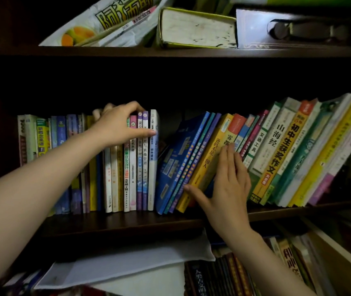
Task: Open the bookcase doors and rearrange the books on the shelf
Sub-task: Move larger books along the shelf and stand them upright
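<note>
The middle shelf (127,223) carries a row of upright books (125,171) on the left and a row of leaning books (277,150) on the right, with a narrow dark gap between them. My left hand (117,124) grips the tops of several upright books, fingers curled over their upper edges and thumb on the white spine at the group's right end. My right hand (228,184) lies flat with straight fingers against the spines of the leaning yellow book (204,167) and its neighbours, thumb spread to the left.
The upper shelf (170,51) holds a thick green-covered book (196,28) lying flat, magazines and a white box. The lower shelf holds a white sheet (127,261) and more dark book spines (223,274). The bookcase interior is dark.
</note>
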Action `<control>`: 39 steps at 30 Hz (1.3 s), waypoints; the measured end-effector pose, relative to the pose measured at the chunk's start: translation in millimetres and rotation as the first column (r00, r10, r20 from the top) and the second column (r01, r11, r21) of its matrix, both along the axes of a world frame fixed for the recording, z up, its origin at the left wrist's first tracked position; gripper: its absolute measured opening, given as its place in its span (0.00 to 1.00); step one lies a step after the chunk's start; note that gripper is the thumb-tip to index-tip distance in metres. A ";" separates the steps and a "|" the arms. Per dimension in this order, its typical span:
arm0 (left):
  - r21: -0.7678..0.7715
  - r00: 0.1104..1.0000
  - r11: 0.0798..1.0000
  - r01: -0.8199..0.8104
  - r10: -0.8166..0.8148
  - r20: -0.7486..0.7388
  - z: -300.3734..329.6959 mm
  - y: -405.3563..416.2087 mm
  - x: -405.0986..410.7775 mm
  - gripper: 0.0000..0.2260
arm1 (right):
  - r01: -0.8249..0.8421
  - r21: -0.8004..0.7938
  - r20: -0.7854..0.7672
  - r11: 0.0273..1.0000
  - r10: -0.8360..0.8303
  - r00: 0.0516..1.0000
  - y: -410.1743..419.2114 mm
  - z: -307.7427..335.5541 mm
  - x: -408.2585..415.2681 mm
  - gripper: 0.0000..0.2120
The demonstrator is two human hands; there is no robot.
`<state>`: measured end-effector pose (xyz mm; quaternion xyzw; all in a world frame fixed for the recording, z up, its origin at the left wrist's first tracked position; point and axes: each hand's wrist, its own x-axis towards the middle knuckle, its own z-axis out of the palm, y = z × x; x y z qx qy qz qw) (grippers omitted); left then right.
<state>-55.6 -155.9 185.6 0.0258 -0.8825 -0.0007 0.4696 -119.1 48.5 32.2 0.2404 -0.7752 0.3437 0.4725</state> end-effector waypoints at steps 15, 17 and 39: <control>-0.002 0.981 0.988 0.156 -0.155 0.115 8.4 -21.9 4.4 0.44 | -0.213 0.272 0.118 0.939 0.187 0.975 -13.3 26.7 12.3 0.49; 0.074 0.963 0.966 0.247 -0.253 0.094 11.4 -17.3 9.1 0.48 | -0.209 0.291 0.122 0.933 0.181 0.976 -13.8 29.0 12.6 0.49; 0.006 0.941 0.945 0.328 -0.326 -0.091 3.2 26.8 -6.0 0.33 | -0.224 0.351 0.120 0.909 0.193 0.974 -18.2 16.6 15.4 0.52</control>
